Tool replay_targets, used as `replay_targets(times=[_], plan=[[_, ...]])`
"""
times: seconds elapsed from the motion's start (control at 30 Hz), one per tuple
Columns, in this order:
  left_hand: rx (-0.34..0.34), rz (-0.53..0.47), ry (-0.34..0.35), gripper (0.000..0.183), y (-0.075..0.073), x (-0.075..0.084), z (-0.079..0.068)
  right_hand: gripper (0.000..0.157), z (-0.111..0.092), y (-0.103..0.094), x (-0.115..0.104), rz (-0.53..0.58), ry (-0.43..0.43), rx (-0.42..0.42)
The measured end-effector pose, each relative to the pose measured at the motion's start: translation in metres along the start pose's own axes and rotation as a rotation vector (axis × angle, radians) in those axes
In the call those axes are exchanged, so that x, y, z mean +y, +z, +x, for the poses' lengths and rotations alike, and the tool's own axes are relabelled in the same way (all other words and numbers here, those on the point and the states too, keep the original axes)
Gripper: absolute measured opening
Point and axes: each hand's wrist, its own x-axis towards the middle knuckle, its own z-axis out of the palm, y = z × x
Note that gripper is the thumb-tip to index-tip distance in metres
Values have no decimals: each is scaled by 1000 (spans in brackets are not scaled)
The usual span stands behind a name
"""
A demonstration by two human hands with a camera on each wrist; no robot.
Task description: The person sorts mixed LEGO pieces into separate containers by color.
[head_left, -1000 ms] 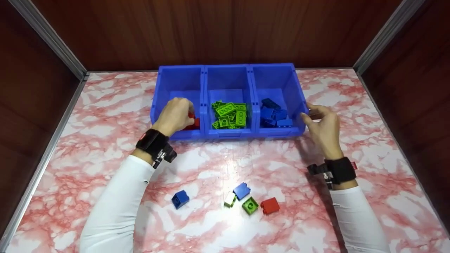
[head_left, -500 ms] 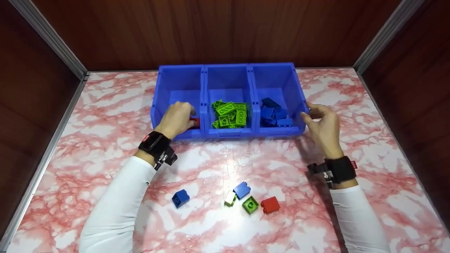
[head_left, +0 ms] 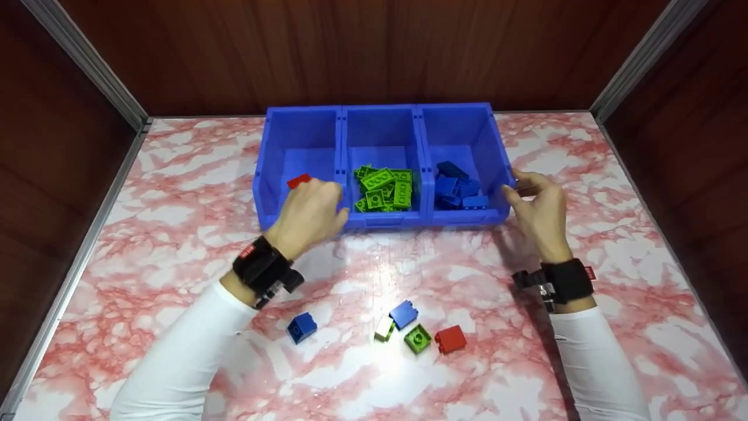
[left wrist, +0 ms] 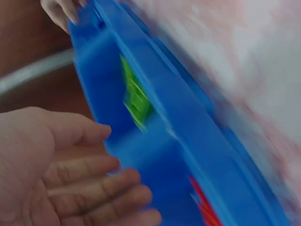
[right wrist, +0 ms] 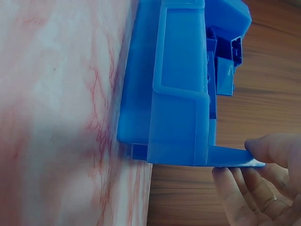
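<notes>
A blue three-compartment bin (head_left: 383,221) stands at the back of the table. My left hand (head_left: 310,211) is over the front edge of its left compartment. In the left wrist view its fingers (left wrist: 101,188) are loosely bent with nothing between them. A red brick (head_left: 299,180) shows past the knuckles; the hand hides other parts of that compartment. My right hand (head_left: 540,213) pinches the bin's right side wall, thumb inside and fingers outside in the right wrist view. Green bricks (head_left: 380,188) lie in the middle compartment, blue bricks (head_left: 461,190) in the right one.
Nearer on the marbled table (head_left: 350,386) are a blue brick (head_left: 302,327) at the left and a cluster of a blue brick (head_left: 404,314), two green bricks (head_left: 418,339) and a red brick (head_left: 450,340). Dark wood panels (head_left: 374,52) enclose the table's back and sides.
My left hand has come up out of the left compartment and shifted right toward the front edge, uncovering a red brick behind it. The right hand keeps its place on the bin.
</notes>
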Motion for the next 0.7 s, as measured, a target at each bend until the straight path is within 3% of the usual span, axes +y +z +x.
replay_targets(times=[0.23, 0.5, 0.7], plan=[[-113, -97, 71, 16, 10, 58, -14, 33, 0, -1, -2, -8, 15, -18], [-290, -194, 183, 19, 51, 108, -27, 32, 0, 0, -1, -10, 1, -18], [-382, -97, 325, 14, 81, 138, -36, 33, 0, 0, -1, -8, 3, -10]])
